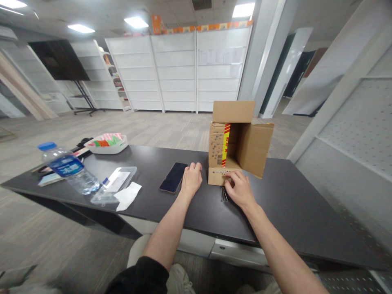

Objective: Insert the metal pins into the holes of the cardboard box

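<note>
An open cardboard box [259,147] stands on the dark table with its opening facing me. Its lower flap [215,179] hangs down in front, with a row of small round metal heads and dark holes across it. More round heads dot the left side flap [215,141]. My right hand [240,188] is at the lower flap, thumb and index finger close together against it; anything between them is too small to make out. Several long thin nails or screws [224,194] lie just below. My left hand [192,178] rests on the table with fingers curled, beside a black phone [173,177].
To the left lie a clear plastic case [130,174], a white paper piece [128,196] and a tilted water bottle [70,167]. Behind them sits a white tray [118,149] with colourful packets. White shelving [174,73] lines the far wall; a perforated panel [361,118] rises at right.
</note>
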The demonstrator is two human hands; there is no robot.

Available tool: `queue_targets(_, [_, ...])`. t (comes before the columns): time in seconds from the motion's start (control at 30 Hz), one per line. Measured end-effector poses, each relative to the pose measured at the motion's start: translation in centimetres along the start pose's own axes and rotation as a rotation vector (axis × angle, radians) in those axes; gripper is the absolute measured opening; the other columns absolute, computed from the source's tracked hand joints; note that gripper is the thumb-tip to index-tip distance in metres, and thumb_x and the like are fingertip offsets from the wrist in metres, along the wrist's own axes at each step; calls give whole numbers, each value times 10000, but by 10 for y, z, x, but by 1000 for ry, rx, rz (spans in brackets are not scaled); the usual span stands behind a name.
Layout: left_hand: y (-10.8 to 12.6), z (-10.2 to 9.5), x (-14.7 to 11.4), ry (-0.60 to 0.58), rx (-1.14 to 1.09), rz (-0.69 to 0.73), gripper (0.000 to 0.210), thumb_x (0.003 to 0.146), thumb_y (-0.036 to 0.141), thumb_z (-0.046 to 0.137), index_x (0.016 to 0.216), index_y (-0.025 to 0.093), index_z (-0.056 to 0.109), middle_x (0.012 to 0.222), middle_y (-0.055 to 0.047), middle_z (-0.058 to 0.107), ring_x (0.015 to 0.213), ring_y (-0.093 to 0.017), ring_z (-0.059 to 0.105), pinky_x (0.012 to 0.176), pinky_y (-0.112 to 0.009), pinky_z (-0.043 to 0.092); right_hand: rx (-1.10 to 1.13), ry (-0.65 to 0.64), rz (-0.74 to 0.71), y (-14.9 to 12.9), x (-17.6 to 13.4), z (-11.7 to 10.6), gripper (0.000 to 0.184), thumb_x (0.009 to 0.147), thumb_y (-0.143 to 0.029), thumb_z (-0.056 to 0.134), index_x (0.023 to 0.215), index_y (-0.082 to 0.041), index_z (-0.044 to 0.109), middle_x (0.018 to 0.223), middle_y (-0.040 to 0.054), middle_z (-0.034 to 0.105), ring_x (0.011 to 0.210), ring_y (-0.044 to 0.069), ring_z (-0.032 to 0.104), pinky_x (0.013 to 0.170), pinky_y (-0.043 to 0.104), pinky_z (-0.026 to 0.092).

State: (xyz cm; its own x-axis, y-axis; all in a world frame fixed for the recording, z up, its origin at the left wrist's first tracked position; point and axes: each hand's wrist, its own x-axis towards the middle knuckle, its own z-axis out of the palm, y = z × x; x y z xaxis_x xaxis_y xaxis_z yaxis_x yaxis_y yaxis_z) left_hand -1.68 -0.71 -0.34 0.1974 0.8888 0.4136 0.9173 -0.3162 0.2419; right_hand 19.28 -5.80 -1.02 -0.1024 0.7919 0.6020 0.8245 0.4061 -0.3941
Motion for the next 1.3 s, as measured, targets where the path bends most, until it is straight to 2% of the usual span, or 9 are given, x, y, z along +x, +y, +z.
queue_targets(0.2, [0, 1, 0, 9, -8, 2, 220, 907, 82, 405, 987, 222, 555, 986, -59, 581, 928, -190, 578, 921, -334, 425, 28, -171, -83, -10, -3, -10, 215, 776, -154, 505, 935, -226, 631, 1017, 58, 659, 1034, 256, 565, 877, 395, 328])
queue_targets(0.4, [1, 0, 0, -2, -6, -6, 223, 908, 85, 400, 984, 224, 558, 984, -58, 583, 926, -192, 581, 919, -336, 425, 41, -286, -104, -17, -4, -13, 232, 732, -126, 506, 916, -219, 612, 1008, 48, 643, 998, 235, 566, 866, 386, 313])
queue_targets(0.83, [1, 0, 0, 1, 3, -12, 228, 917, 95, 395, 993, 226, 565, 986, -58, 588, 917, -190, 586, 918, -334, 427, 7, -361, -166, -23, -4, -12, 242, 723, -72, 495, 876, -224, 605, 982, 30, 628, 970, 219, 522, 852, 371, 311])
queue_targets(1.03, [1, 1, 0, 22, 8, -3, 225, 912, 86, 397, 979, 228, 559, 964, -49, 583, 895, -187, 588, 901, -320, 427, 20, -420, -213, -31, -4, -13, 199, 770, -55, 452, 817, -216, 559, 955, 33, 604, 926, 215, 496, 830, 375, 306])
queue_targets(1.3, [1, 0, 0, 20, 11, -1, 212, 911, 87, 403, 968, 224, 554, 967, -51, 581, 886, -187, 581, 898, -318, 424, -43, -421, -240, -34, -5, -12, 168, 809, -71, 445, 819, -223, 516, 955, 34, 588, 907, 224, 477, 799, 368, 309])
